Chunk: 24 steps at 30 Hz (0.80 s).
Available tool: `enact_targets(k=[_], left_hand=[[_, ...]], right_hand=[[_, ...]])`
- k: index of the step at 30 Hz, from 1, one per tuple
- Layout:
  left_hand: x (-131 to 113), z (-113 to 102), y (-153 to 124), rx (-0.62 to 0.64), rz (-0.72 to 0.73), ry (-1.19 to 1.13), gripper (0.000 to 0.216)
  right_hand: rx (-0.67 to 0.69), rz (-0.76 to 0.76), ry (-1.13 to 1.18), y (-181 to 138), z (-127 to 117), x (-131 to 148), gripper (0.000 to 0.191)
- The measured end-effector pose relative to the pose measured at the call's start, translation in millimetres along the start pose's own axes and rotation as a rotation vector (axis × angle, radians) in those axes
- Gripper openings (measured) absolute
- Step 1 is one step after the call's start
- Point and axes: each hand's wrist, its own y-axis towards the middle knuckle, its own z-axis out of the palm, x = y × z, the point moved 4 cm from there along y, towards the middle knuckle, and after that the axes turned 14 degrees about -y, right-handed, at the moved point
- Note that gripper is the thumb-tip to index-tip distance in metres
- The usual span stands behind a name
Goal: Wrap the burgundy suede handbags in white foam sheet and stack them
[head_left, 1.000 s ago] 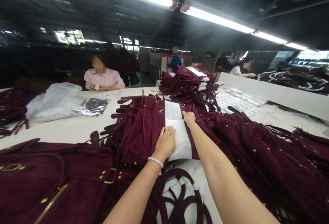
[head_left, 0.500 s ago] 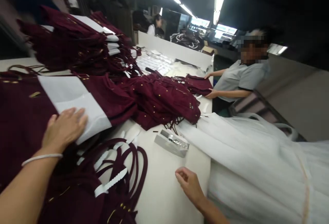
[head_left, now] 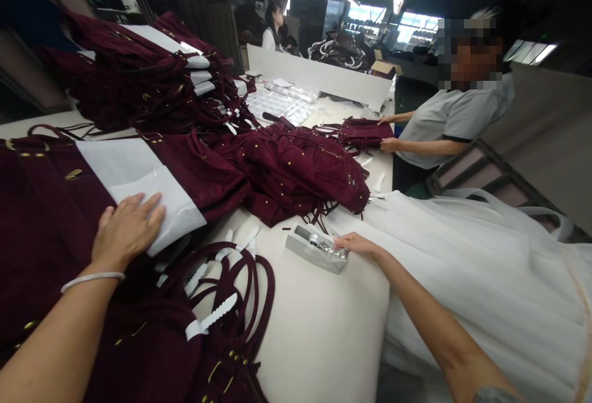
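My left hand (head_left: 127,230) lies flat, fingers spread, on a white paper sheet (head_left: 152,205) wrapped across a maroon bag (head_left: 50,205). My right hand (head_left: 358,244) reaches to the cutter end of a grey tape dispenser (head_left: 300,244), thumb and fingertips pinched together on the clear tape (head_left: 330,245). The tape itself shows only faintly. Below my left hand lies another maroon bag (head_left: 152,360), its looped handles (head_left: 263,292) carrying white paper strips.
Maroon bags (head_left: 296,168) lie heaped mid-table, with a tall stack (head_left: 139,82) at the back left. White sheeting (head_left: 462,267) hangs over the right edge. Across the table, a co-worker (head_left: 462,119) handles a maroon piece (head_left: 363,133). A low white panel (head_left: 314,76) stands behind.
My right hand has moved forward from the bare tabletop to the tape dispenser and closed at its cutter end. My left hand stays flat on the paper. The view has shifted slightly.
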Motion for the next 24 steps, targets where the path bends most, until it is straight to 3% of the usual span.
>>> enact_targets(k=[3, 7, 15, 20, 24], left_hand=[[-1, -2, -3, 0.007, 0.005, -0.011, 0.055], [-6, -6, -6, 0.016, 0.042, -0.029, 0.054], [-2, -2, -2, 0.002, 0.024, -0.011, 0.055], [-3, -1, -3, 0.011, 0.006, 0.010, 0.059], [-1, 1, -1, 0.013, 0.006, 0.038, 0.060]], right_hand=[[0.141, -0.025, 0.024, 6, 6, 4, 0.041], [0.178, -0.062, 0.050, 6, 7, 9, 0.036], [-0.054, -0.290, 0.075, -50, 0, 19, 0.028], [-0.205, -0.194, -0.007, -65, -9, 9, 0.029], [-0.192, -0.089, -0.034, -58, -8, -20, 0.027]])
